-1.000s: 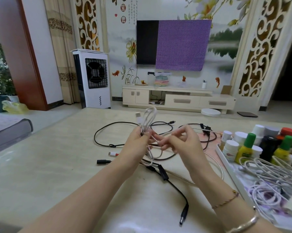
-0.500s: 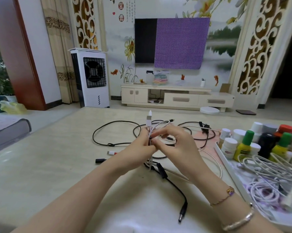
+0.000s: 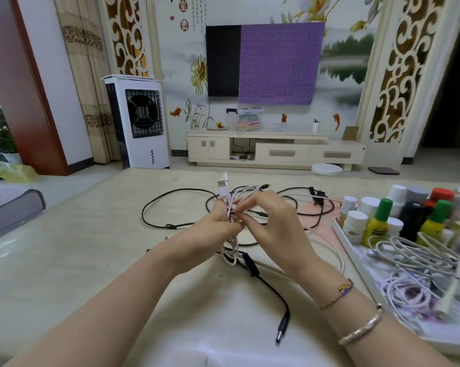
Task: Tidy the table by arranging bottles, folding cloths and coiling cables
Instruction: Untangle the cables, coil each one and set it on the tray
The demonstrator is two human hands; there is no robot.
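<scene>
The step in hand looks like the coiling of a cable. Above the middle of the table (image 3: 64, 260), the left hand (image 3: 207, 234) grasps a white cable (image 3: 232, 207) gathered into a long bundle of loops, its fingers curled round the middle of the bundle. Two white plugs (image 3: 223, 185) stick up at 12 o'clock from that hand, and the lower loops hang down at 6 o'clock toward the tabletop. The right hand (image 3: 271, 221) meets it from 3 o'clock, its fingertips pinching at the bundle where a small dark band or tie seems to sit (too small to tell what it is).

Behind the hands, at 12 o'clock, loose black cables (image 3: 170, 197) sprawl in wide loops on the table, and one black cable with a barrel plug (image 3: 283, 329) trails toward 6 o'clock, near the right forearm. At 3 o'clock a white tray (image 3: 350, 247) holds a cluster of bottles (image 3: 380, 221) at its far end and a heap of white cables (image 3: 422, 266) nearer the person.

My guess is that the next move calls for fastening the bundle at its waist so the loops cannot spring apart, with the left hand keeping its hold until the tie is secure. After that the bundle probably belongs in the tray, and the black cables remain to be coiled.
</scene>
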